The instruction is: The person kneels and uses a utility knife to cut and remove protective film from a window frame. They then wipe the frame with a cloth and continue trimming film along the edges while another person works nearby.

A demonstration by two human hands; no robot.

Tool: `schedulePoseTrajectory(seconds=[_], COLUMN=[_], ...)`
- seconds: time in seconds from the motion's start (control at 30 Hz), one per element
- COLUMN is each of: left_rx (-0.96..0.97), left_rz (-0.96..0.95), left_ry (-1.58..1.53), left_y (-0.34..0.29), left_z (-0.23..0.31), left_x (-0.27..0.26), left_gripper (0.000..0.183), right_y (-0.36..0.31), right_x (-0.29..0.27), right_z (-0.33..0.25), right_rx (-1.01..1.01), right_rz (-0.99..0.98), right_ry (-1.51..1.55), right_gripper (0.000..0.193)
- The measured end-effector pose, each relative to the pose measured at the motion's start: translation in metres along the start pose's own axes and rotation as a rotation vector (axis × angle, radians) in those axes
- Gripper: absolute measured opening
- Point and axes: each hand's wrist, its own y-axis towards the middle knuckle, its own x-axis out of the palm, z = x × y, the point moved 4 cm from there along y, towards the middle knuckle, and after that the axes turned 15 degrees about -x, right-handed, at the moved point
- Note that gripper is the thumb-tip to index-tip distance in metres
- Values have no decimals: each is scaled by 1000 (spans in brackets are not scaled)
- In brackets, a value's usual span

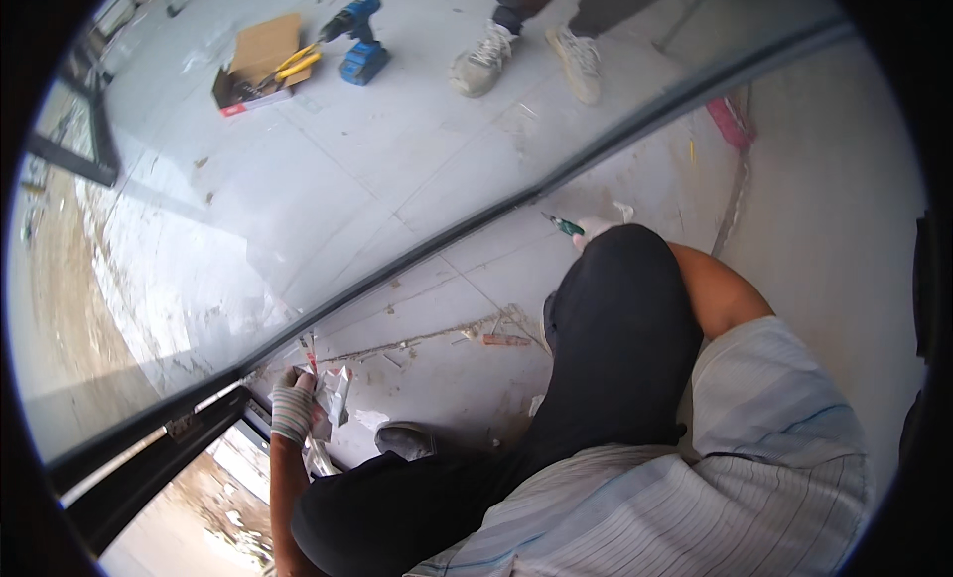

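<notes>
My left hand [292,398], in a striped knit glove, is down by the lower left corner of a dark frame. Its fingers are closed on a crinkled silvery plastic wrapper [338,396], with a thin red-and-white strip [311,357] at the fingertips. Out past my right knee, my gloved right hand [594,231] grips a small green-handled screwdriver [568,225], its thin dark tip pointing left. The knee partly hides that hand.
A dark frame rail [427,247] crosses diagonally. Beyond it are a blue cordless drill [363,56], an open cardboard box [266,46] with yellow-handled pliers [298,63], and another person's shoes [483,63]. On my side lie debris, a reddish-brown strip [506,340] and a pink item [731,122].
</notes>
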Motion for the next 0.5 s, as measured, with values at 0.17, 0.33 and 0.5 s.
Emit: schedulePoseTrajectory(seconds=[0.17,0.33,0.5], left_rx=[31,34,15], left_rz=[6,-47,-24], left_ry=[43,10,-25], left_y=[5,5,-6], left_z=[-8,-8,-9], left_x=[0,4,5], left_gripper=[12,10,11], right_y=[33,56,59], right_x=[11,27,14], right_z=[9,39,12], right_rx=[-1,190,191], right_rz=[7,34,-61], right_ry=[150,274,-108], right_gripper=[28,33,37])
